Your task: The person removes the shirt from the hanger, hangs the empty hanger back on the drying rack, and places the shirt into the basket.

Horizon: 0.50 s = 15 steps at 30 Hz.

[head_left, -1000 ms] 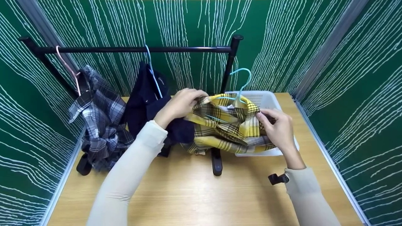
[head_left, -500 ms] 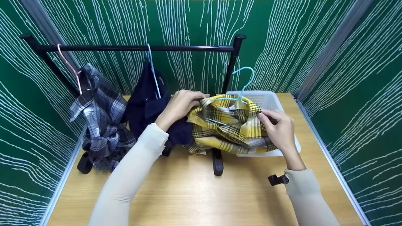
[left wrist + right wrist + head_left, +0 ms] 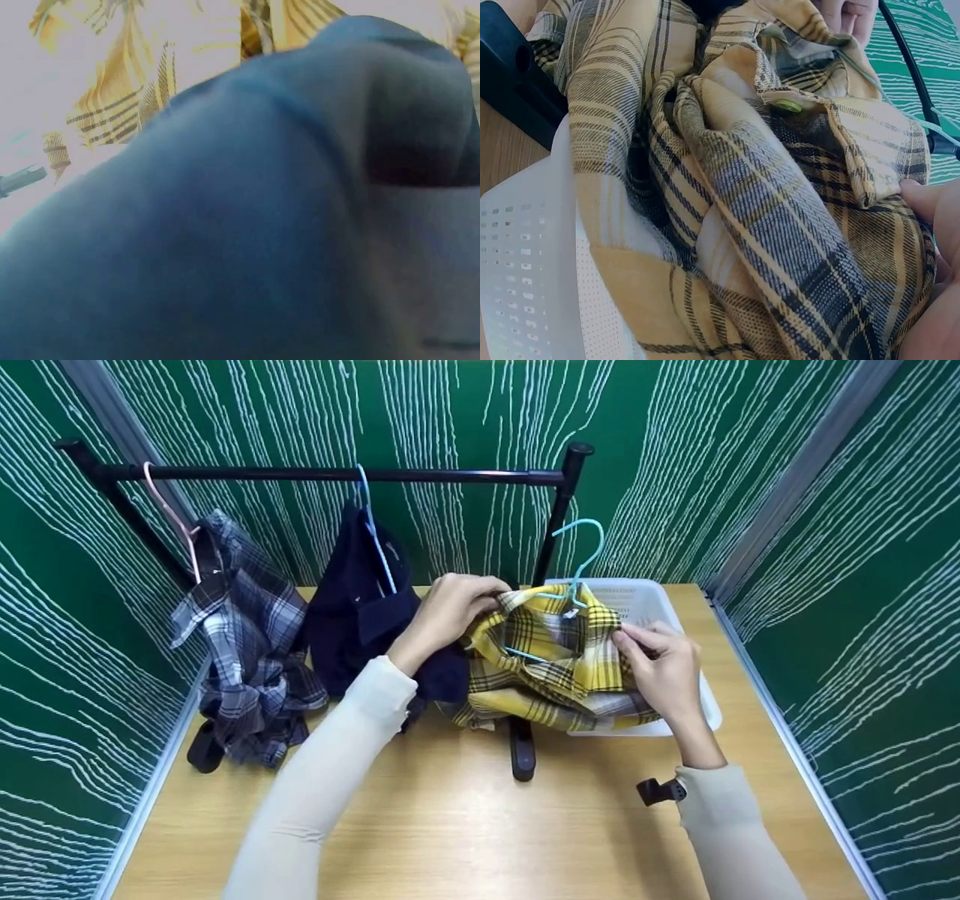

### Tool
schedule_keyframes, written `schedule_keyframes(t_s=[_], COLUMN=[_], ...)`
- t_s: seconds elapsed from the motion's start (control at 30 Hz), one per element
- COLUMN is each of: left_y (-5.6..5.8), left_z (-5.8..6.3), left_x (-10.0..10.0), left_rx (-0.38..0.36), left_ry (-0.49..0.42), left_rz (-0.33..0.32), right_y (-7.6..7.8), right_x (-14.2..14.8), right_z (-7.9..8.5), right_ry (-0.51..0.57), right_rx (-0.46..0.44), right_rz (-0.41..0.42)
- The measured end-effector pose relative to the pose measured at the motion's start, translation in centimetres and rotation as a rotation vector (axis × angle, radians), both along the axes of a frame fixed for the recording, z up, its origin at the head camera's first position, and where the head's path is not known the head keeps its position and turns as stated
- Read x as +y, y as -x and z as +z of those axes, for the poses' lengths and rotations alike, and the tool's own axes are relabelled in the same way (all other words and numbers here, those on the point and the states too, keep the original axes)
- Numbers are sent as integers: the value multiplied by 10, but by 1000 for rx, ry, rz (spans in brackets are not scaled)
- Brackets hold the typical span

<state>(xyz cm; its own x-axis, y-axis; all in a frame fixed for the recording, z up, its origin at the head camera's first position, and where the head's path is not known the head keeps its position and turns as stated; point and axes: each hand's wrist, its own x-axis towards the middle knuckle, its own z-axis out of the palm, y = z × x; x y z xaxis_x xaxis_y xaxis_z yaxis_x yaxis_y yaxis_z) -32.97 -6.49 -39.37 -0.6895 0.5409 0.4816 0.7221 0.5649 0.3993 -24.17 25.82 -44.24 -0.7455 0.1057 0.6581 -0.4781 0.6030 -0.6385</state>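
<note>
Holding a yellow plaid shirt [image 3: 517,705] by the collar with both hands, just right of the middle of the frame. Pinching the right side of the collar between thumb and fingers of the right hand [image 3: 667,667], closed on the cloth. Gripping the left side of the same collar with the left hand [image 3: 454,607], fingers bent over the edge; cannot tell where the tips lie, being hidden in the head view and lost behind a dark blue blur in the left wrist view.

Can see a light blue hanger [image 3: 601,544] inside the collar, hook up, near the right post of a black rack [image 3: 450,475]. Can see, behind and below the shirt at right, a white basket [image 3: 656,600] with small holes. Can make out, hung from the rack, a navy garment [image 3: 337,607] on a blue hanger [image 3: 373,521], and, farther left, a grey plaid shirt [image 3: 259,592] on a pink hanger [image 3: 169,512]. Working above a wooden table [image 3: 450,840], between green walls [image 3: 517,390] with wavy white lines.
</note>
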Motion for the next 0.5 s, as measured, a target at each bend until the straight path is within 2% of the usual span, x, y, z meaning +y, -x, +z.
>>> schedule_keyframes(t_s=[0.3,0.5], left_y=[0,-3], left_z=[5,9], left_x=[18,26], left_rx=[-33,-29], left_ry=[-52,-130], left_rz=[-14,3], right_y=[-1,-1], right_x=[-7,-11], right_z=[5,8], right_ry=[4,-2], right_rx=[54,38], right_rz=[6,-5])
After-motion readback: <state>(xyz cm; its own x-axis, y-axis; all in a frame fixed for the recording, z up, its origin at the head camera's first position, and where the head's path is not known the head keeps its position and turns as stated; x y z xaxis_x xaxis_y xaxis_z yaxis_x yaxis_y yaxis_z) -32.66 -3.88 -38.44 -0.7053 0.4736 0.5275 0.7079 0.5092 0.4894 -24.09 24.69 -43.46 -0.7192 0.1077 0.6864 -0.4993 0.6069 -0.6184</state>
